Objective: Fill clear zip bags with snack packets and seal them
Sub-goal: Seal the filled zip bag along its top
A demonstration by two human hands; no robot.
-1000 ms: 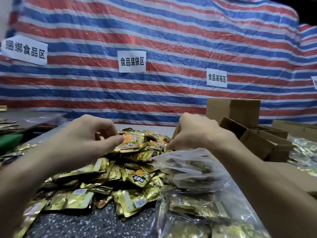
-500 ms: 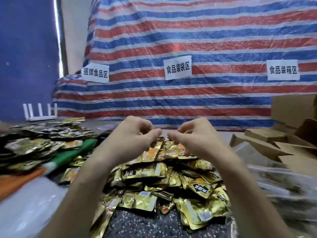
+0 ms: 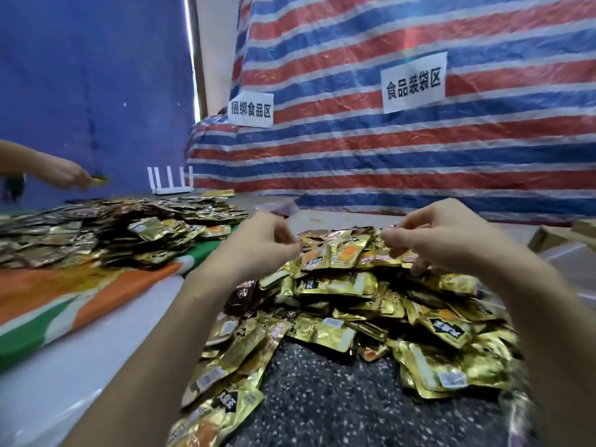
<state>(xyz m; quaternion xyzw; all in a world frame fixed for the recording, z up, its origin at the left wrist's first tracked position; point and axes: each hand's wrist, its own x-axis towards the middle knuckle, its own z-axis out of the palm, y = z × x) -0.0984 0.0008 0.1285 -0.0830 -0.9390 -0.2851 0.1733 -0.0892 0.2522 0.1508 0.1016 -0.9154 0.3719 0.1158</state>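
Hovers with left hand (image 3: 263, 245) and right hand (image 3: 451, 240) over packets (image 3: 351, 285) heaped at 12 o'clock on the surface (image 3: 322, 401), each grip curled, cannot tell whether on anything; light, slick, crinkly foil, so pinch a flat sealed edge.

A heap of gold snack packets (image 3: 354, 301) fills the middle of the speckled tabletop (image 3: 322, 408), leaving a bare patch at the near edge. The left hand (image 3: 261, 246) and right hand (image 3: 451, 243) hang just above its top, with open air between them. A second packet heap (image 3: 113, 230) blocks the left; a striped tarp (image 3: 387, 162) walls the back.
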